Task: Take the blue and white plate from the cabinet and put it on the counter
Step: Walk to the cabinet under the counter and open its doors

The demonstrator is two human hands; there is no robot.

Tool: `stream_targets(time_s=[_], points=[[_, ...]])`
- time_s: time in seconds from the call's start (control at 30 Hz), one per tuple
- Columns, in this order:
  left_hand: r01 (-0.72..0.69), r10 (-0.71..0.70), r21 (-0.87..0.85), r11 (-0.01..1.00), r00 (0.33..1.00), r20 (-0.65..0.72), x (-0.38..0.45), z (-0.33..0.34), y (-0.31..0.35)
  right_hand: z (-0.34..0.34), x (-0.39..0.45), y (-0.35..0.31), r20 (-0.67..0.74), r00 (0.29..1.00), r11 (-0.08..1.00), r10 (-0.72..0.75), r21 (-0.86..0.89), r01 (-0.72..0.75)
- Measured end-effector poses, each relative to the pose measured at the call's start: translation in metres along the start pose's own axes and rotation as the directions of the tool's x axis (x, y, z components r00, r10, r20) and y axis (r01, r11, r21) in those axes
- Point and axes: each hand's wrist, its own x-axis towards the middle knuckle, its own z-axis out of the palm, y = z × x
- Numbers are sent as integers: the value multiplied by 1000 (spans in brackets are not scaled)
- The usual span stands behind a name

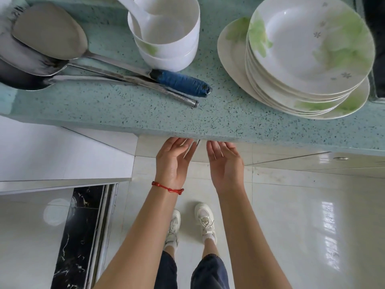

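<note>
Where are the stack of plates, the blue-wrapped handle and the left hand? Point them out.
stack of plates [308,44], head view, top plate's well.
blue-wrapped handle [181,82], head view, middle of wrap.
left hand [174,161], head view, palm.

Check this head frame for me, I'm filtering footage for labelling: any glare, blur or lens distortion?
Head view: window glare streaks the glossy floor tiles; wide-angle distortion bows the counter edge; the ladles at far left smear softly; both hands and the plate stack look sharp.
</note>
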Motion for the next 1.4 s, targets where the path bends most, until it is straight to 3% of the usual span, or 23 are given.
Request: stream_targets(time_s=[0.2,0.37,0.5,0.6,0.8,0.97,1.13,1.4], points=[[43,-44,-18,999,991,-123,-17,-13,-2,-15,-27,7,-106,994,995,-26,-99,15],[-2,48,227,974,979,-197,-53,-44,-6,-40,-59,9,-192,970,940,-151,-333,80],[-40,166,458,888,957,-239,-82,-79,-10,-63,-82,7,-241,939,804,-246,-592,59],[-52,229,553,831,939,-255,-98,-100,-10,-84,-99,0,-241,927,742,-287,-668,56],[-49,308,636,770,902,-304,-127,-138,-3,-126,-132,-18,-188,936,685,-298,-725,73],[-89,378,709,699,888,-262,-155,-168,13,-149,-150,-32,-121,943,624,-310,-774,107],[-69,409,726,684,860,-304,-180,-189,29,-172,-166,-49,-96,933,591,-348,-794,139],[-33,471,806,591,825,-311,-203,-213,55,-211,-194,-73,-195,858,525,-475,-845,98]])
